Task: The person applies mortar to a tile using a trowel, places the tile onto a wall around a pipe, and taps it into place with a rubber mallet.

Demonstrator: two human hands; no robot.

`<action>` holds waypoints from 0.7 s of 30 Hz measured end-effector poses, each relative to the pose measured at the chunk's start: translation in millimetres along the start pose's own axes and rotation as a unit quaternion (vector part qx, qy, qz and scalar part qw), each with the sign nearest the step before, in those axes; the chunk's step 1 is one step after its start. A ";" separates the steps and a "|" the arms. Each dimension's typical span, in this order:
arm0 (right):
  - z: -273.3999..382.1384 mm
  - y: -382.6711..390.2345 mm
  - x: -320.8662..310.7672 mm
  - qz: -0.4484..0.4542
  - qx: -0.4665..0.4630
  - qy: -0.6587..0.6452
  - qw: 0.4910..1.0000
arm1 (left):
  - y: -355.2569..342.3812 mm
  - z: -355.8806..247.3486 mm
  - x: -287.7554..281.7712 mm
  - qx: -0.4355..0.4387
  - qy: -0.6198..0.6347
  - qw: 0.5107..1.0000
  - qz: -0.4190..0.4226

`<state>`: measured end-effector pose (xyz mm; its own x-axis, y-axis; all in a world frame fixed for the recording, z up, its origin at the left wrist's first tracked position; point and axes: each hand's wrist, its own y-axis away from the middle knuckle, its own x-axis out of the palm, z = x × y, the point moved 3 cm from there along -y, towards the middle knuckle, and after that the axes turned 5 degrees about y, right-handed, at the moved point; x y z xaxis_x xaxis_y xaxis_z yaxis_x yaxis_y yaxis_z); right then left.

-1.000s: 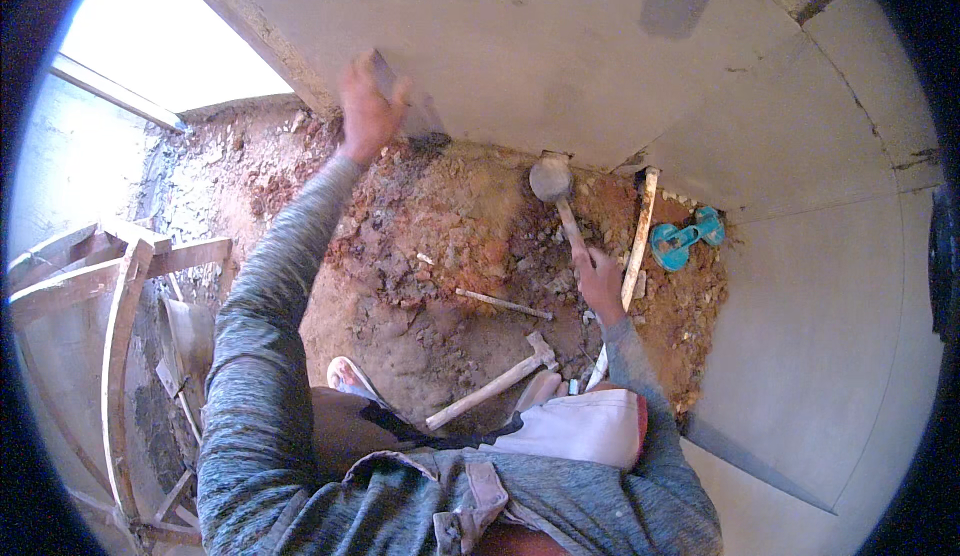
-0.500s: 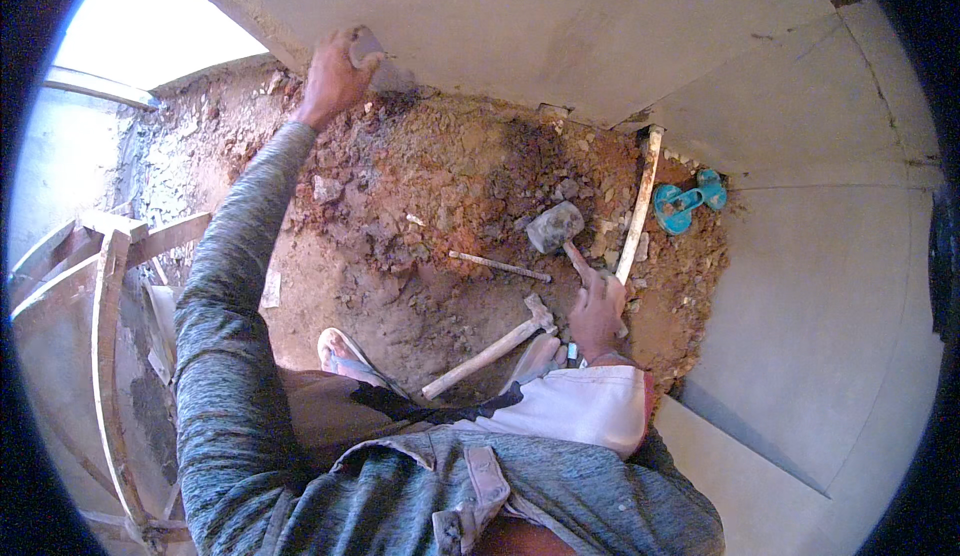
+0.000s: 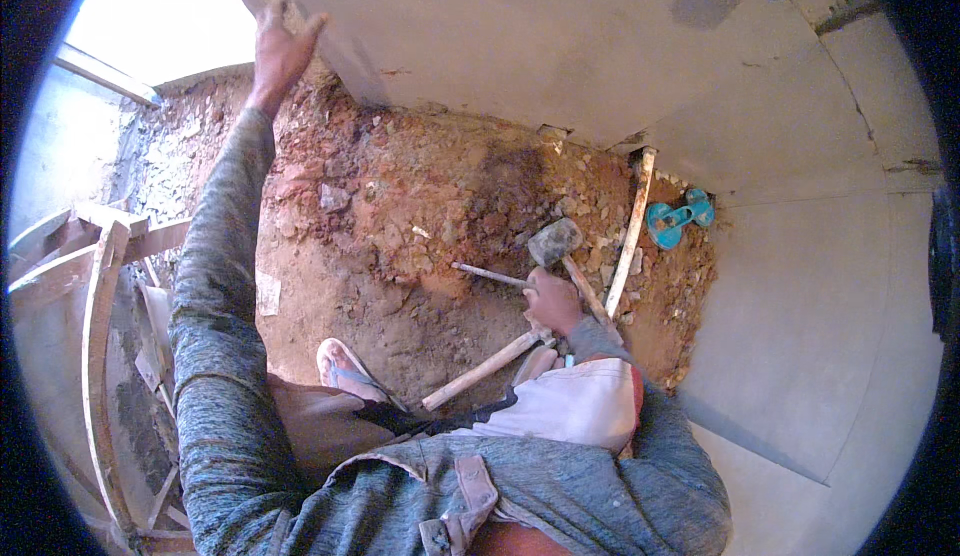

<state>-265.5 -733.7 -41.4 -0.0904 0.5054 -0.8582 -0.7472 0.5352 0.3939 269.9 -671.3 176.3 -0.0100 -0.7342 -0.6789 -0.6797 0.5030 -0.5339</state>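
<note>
At the upper left, my left hand (image 3: 284, 51) reaches to the edge of a large grey slab (image 3: 480, 46). Its fingers and thumb curl around something pale that I cannot make out. My right hand (image 3: 556, 302) closes around the right end of a thin metal rod (image 3: 488, 274), whose other end points left just over the soil. Beside that hand, a mallet (image 3: 556, 242) with a dark grey head lies on the ground, its wooden handle running behind the hand. Nearer to me is a hammer (image 3: 485, 368) with a wooden handle, its head partly hidden by my right hand.
A turquoise double suction lifter (image 3: 680, 218) lies at the right, next to a long pale wooden stick (image 3: 632, 231). Rough reddish soil (image 3: 400, 206) with stones covers the ground. A wooden frame (image 3: 100, 326) stands at the left. Grey panels (image 3: 810, 306) rise on the right.
My left hand has moved left and up along the slab to its edge. My right hand has let go of the mallet handle, shifted left and taken hold of the rod.
</note>
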 end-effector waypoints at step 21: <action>-109.8 -270.1 -97.6 0.059 -0.087 0.419 0.902 | -75.7 6.3 -13.8 -0.084 0.115 0.977 -0.156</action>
<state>-127.2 -1001.9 -100.3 -0.5879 -0.1765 -0.7895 -0.7849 0.3605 0.5039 326.0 -696.3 222.9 0.0656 -0.9326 -0.3549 -0.7862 0.1707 -0.5939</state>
